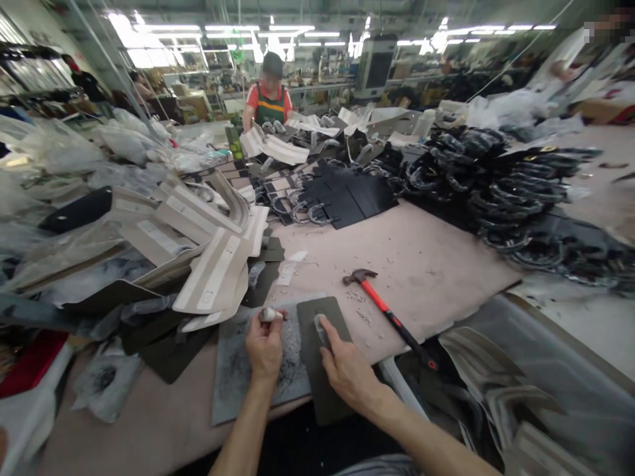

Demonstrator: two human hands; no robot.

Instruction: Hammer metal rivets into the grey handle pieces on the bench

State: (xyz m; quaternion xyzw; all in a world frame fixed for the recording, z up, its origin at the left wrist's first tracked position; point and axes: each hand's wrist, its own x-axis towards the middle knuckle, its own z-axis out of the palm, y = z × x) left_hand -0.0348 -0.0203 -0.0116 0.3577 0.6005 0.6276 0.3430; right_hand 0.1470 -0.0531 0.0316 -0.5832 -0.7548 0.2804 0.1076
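Note:
My left hand (pixel 264 348) is closed around a short, pale, rounded piece (pixel 270 315), whose kind I cannot make out. It is above a grey, scuffed work board (pixel 231 370) on the table. Beside it, my right hand (pixel 351 373) is at the right edge of a flat olive-green panel (pixel 310 330). The index finger reaches onto a small plastic-wrapped part (pixel 320 327) on that panel, and the other fingers are partly hidden. Part of the panel lies over the board, while its near end reaches past the table edge. A claw hammer (pixel 384 307) with a red-and-black handle rests to the right.
Small metal bits (pixel 364 316) lie scattered near the hammer. Beige and olive panels (pixel 213 271) are piled on the left. Black pieces with plastic-wrapped handles (pixel 516 192) are heaped at the right. A co-worker (pixel 270 96) is across the table (pixel 436 264).

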